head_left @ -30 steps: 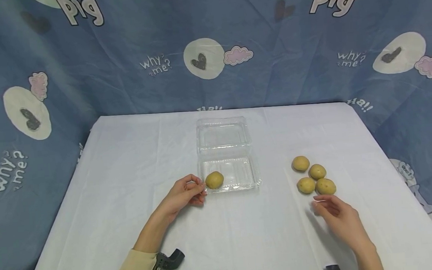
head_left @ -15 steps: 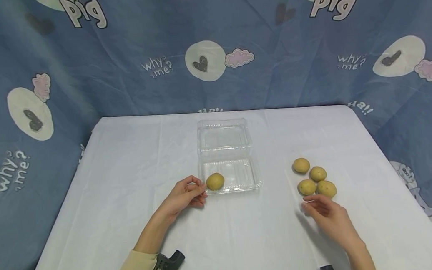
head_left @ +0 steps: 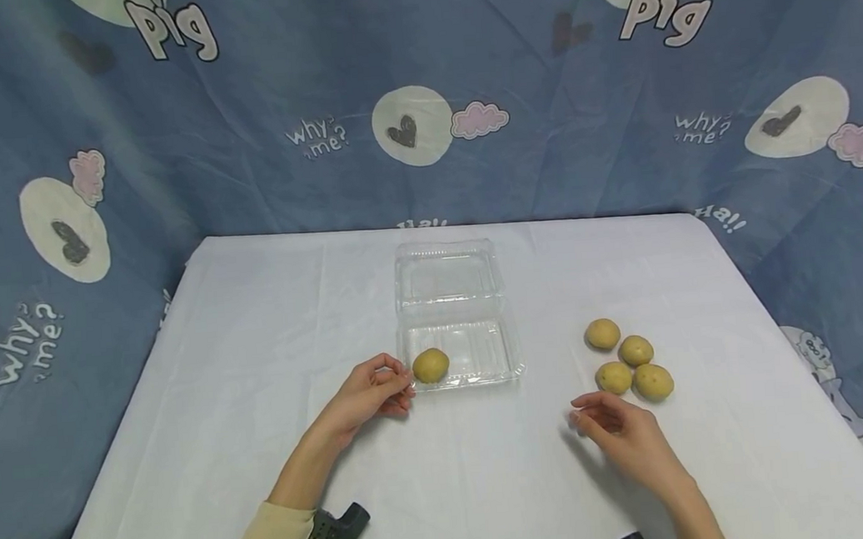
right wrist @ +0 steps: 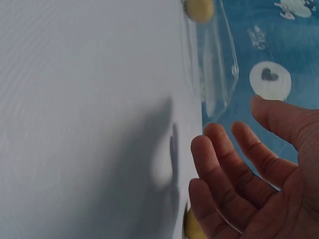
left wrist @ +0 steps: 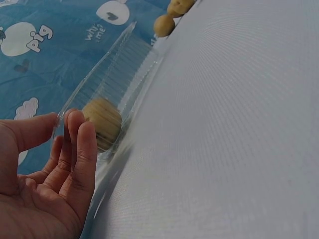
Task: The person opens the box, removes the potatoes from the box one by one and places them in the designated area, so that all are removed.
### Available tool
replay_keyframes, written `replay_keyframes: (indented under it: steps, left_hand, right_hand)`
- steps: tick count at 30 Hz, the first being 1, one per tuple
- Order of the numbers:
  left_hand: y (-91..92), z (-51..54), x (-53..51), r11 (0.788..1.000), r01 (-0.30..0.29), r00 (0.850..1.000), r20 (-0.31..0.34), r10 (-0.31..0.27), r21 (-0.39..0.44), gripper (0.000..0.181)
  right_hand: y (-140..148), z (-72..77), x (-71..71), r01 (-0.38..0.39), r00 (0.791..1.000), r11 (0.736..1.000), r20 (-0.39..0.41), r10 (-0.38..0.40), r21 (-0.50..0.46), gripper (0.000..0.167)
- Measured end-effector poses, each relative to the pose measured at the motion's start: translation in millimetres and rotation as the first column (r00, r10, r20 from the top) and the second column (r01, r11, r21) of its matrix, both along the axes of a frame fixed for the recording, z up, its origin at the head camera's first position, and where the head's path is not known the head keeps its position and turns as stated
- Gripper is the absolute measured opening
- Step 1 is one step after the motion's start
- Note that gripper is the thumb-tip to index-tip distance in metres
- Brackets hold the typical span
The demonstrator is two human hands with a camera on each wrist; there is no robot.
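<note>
A clear plastic clamshell box (head_left: 480, 351) lies unfolded mid-table, its lid towards the back. One yellow potato (head_left: 431, 365) sits in the front tray's left end. My left hand (head_left: 373, 395) pinches the tray's left rim between thumb and fingers, as the left wrist view shows with the potato (left wrist: 103, 122) just behind the clear wall. To the right, my right hand (head_left: 627, 438) hovers above the cloth, fingers loosely bent around nothing. Beyond it lie several potatoes (head_left: 636, 350) in a loose cluster. In the right wrist view the right palm (right wrist: 264, 199) is bare.
White cloth (head_left: 255, 332) covers the table. A blue printed curtain (head_left: 559, 152) hangs behind and along both sides. A black wrist device (head_left: 340, 525) is strapped at the left sleeve.
My right hand has moved left, away from the potato cluster. My left hand stays at the box's rim; the box and potatoes keep their places, with a slight shift of the whole view.
</note>
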State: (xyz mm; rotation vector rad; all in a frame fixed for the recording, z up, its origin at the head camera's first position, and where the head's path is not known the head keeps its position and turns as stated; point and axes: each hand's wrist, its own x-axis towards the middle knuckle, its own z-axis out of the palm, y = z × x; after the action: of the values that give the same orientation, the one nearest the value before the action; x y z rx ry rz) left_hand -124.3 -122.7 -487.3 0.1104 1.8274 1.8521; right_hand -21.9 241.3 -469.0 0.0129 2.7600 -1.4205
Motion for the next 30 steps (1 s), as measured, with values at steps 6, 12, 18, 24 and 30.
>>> replay_keyframes:
  steps: [6, 12, 18, 24, 30]
  left_hand:
    - [0.2, -0.9, 0.4, 1.0, -0.004, 1.0, 0.009, 0.004, -0.004, 0.023]
    - [0.4, 0.0, 0.6, 1.0, -0.006, 1.0, 0.013, 0.006, -0.005, 0.023]
    - [0.4, -0.2, 0.3, 1.0, -0.004, 1.0, 0.013, 0.005, -0.006, 0.024]
    - [-0.3, -0.5, 0.9, 1.0, 0.002, 1.0, 0.01, -0.002, -0.006, 0.025]
    - [-0.5, 0.0, 1.1, 1.0, 0.002, 1.0, 0.012, -0.002, 0.001, 0.025]
  right_hand:
    - [-8, -1.0, -3.6, -0.034, 0.999, 0.999, -0.022, 0.033, -0.034, 0.018]
    - [-14, 0.4, -8.8, -0.057, 0.998, 0.998, -0.017, 0.056, -0.039, 0.016]
    - [-21, 1.2, -14.2, -0.101, 0.993, 0.995, -0.065, 0.099, -0.024, 0.015]
    - [-27, 4.2, -21.3, -0.135, 0.986, 0.991, -0.099, 0.135, 0.005, 0.015]
    - [-35, 6.8, -27.9, -0.148, 0.985, 0.989, -0.094, 0.148, 0.006, 0.016]
